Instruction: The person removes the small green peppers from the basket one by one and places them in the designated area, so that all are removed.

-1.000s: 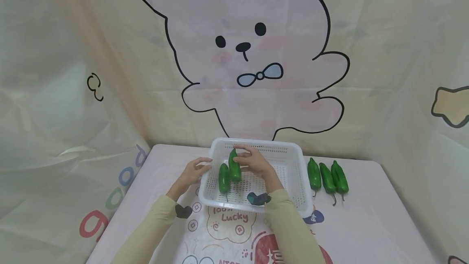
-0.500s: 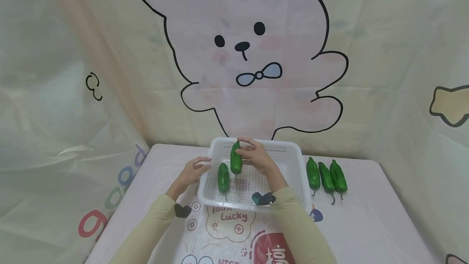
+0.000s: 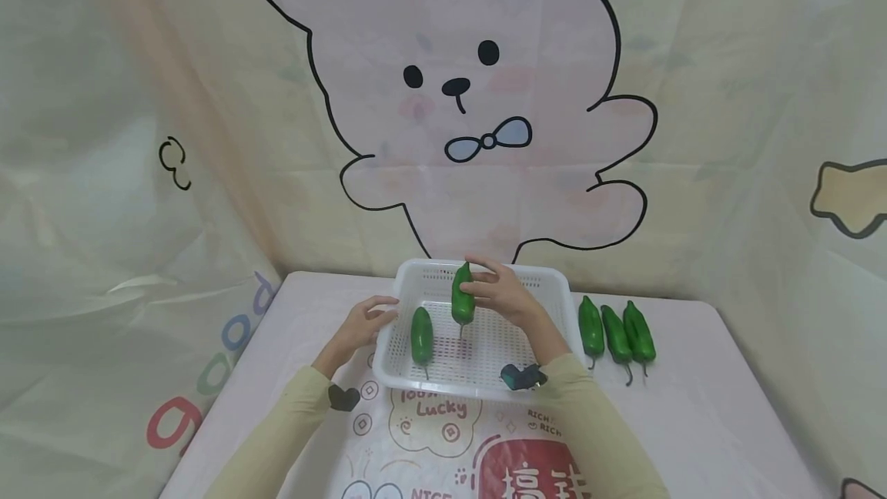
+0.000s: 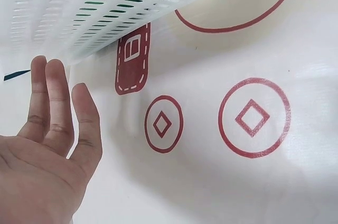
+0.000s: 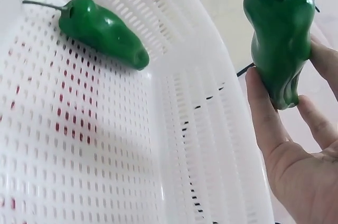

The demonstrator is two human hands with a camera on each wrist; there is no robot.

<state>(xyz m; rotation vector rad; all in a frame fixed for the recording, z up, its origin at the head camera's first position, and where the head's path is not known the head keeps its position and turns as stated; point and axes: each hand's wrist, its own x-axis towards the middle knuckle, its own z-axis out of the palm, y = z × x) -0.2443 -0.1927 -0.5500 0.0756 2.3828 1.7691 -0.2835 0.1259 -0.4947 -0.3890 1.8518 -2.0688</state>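
Observation:
In the head view my right hand [image 3: 504, 295] pinches a green pepper [image 3: 462, 295] above the white perforated basket [image 3: 513, 390]. The right wrist view shows this pepper [image 5: 280, 34] held near its tip by thumb and fingers, stem away from the palm. A second green pepper [image 3: 421, 336] lies inside the basket at its left side, stem toward me. My left hand [image 3: 358, 332] is at the basket's left rim. Its fingers [image 4: 58, 97] look nearly straight in the left wrist view, close to the basket's outer wall; whether they touch it I cannot tell.
To the right of the basket, three green peppers [image 3: 619, 333] lie side by side on the table. A printed white cloth [image 3: 693, 406] covers the tabletop. Behind the table hangs a curtain [image 3: 478, 199] with a cartoon animal.
My right hand has lifted the pinched pepper from beside the other one and carried it up and to the right. The left hand stays at the basket's left rim.

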